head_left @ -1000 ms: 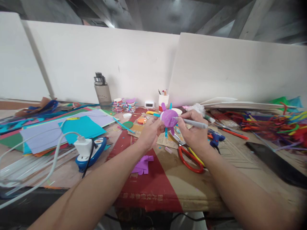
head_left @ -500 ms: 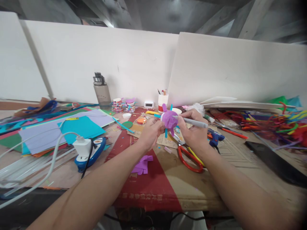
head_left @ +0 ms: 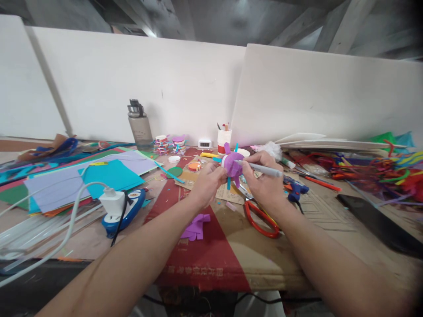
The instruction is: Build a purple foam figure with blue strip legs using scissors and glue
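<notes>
My left hand (head_left: 210, 181) grips a small round paper craft (head_left: 232, 165) by its left side. The craft has a purple disc face, purple rounded tabs and blue strips sticking out round its rim. In my right hand (head_left: 264, 178) is a grey marker pen (head_left: 266, 169), its tip end against the purple disc. Faint lines show on the disc, partly hidden by my fingers. Below my right hand lie red-handled scissors (head_left: 261, 219), partly covered by that hand and forearm. Purple paper pieces (head_left: 197, 226) rest on the red band of the cardboard under my left forearm.
Left are coloured paper sheets (head_left: 112, 178) and a power strip (head_left: 124, 215) with a charger and cables. A bottle (head_left: 140, 127), a small clock (head_left: 205, 144) and a pen cup (head_left: 224, 140) stand at the back. Right lie a blue glue gun (head_left: 295, 188) and a black phone-like slab (head_left: 376, 224).
My right hand and the marker have shifted slightly left over the purple disc. The craft and my left hand stay nearly in place.
</notes>
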Demonstrator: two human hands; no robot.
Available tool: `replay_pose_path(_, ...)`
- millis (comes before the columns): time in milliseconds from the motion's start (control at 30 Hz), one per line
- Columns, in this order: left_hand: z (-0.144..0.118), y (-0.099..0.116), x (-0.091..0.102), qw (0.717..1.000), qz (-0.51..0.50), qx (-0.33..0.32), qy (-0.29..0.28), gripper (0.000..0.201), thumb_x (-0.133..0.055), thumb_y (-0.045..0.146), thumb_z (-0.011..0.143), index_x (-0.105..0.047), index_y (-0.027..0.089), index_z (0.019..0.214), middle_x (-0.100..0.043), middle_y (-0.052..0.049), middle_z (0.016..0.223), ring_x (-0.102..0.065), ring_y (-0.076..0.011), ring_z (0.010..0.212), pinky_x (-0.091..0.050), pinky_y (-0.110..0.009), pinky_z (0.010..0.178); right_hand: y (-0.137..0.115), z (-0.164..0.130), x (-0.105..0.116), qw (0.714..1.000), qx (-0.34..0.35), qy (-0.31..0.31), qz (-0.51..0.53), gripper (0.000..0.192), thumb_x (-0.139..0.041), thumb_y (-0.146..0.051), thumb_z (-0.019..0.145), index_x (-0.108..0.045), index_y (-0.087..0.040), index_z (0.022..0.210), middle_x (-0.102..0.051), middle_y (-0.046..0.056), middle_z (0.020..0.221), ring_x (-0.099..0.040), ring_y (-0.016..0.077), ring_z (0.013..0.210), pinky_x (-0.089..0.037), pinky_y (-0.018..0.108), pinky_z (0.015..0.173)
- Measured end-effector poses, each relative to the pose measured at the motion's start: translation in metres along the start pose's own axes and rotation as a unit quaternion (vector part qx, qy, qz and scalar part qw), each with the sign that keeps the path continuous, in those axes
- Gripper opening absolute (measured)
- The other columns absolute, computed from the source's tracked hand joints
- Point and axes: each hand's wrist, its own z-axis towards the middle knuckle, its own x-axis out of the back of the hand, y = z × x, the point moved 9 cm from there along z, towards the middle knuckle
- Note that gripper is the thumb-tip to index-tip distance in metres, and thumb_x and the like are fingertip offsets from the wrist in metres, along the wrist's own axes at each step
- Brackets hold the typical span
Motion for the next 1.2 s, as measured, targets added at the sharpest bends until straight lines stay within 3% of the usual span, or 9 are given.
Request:
replay_pose_path(833, 0.0, 0.006, -0.0037, 1.0, -0.014, -0.009, -0.011, 0.011, -0.066, 0.021, 0.063, -0.057, 0.015, 0.068, -0.058, 0.002, 0.065, -0.053, -0.0094, 0.061, -0.044, -0.025, 0.064, -0.0069, -0.001, -0.0064, 1.0, 0.01, -0.028, -0.001, 0.012, -0.058, -0.024, 0.081, -0.056, -0.021, 0.07, -0.062, -0.001, 0.067, -0.058, 0.0171, 0.066, -0.042, 0.035, 0.068)
replay_pose_path(1200, 0.0007, 0.0057, -0.0034, 1.0, -0.015, -0.007, -0.014, 0.01, -0.063, 0.022, 0.064, -0.058, 0.015, 0.07, -0.058, 0.002, 0.065, -0.052, -0.0085, 0.06, -0.042, -0.023, 0.063, -0.0005, -0.0006, -0.0014, 1.0, -0.022, -0.012, 0.012, 0.01, -0.059, -0.025, 0.081, -0.057, -0.021, 0.072, -0.061, 0.0, 0.067, -0.059, 0.0172, 0.067, -0.044, 0.034, 0.068)
